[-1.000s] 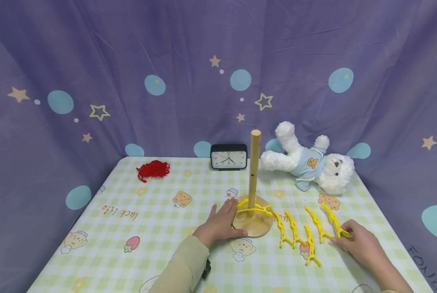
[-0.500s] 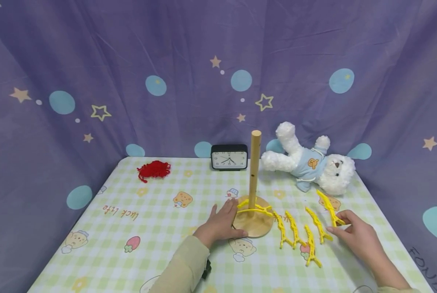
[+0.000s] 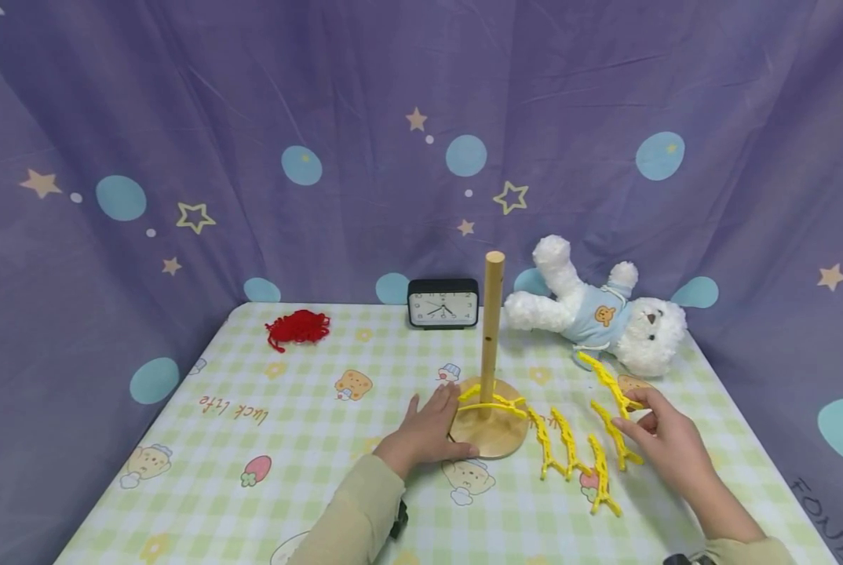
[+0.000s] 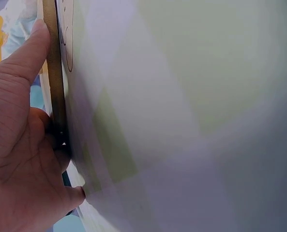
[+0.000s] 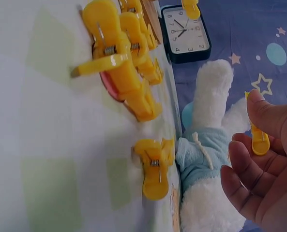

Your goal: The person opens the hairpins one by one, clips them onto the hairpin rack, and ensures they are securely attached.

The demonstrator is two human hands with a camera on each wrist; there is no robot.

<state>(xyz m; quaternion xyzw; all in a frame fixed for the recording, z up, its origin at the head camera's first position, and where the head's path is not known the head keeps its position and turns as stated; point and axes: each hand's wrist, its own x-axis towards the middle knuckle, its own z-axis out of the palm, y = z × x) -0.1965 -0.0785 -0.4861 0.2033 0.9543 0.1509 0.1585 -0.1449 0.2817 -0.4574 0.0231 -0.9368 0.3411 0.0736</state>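
My right hand point(image 3: 669, 443) pinches a yellow plastic spring clip point(image 3: 600, 373) between thumb and fingers, above the right side of the table. The same clip shows near the thumb in the right wrist view point(image 5: 260, 140). Several more yellow clips point(image 3: 563, 439) lie in a loose row to the left of that hand. My left hand point(image 3: 430, 430) rests against the left rim of a round wooden base point(image 3: 488, 443), its thumb along the front edge. An upright wooden pole point(image 3: 491, 329) rises from this base. Yellow clip parts point(image 3: 492, 406) surround the pole's foot.
A black-framed clock point(image 3: 443, 304) stands behind the pole. To its right, a white plush bear point(image 3: 598, 314) in a blue top lies on its side. A heap of red yarn point(image 3: 298, 326) lies at the back left. A purple curtain point(image 3: 365, 94) hangs behind the checkered tablecloth point(image 3: 202, 471).
My right hand has lifted the rightmost clip off the tablecloth and carried it leftward and away from me, toward the bear. My left hand has stayed at the wooden base.
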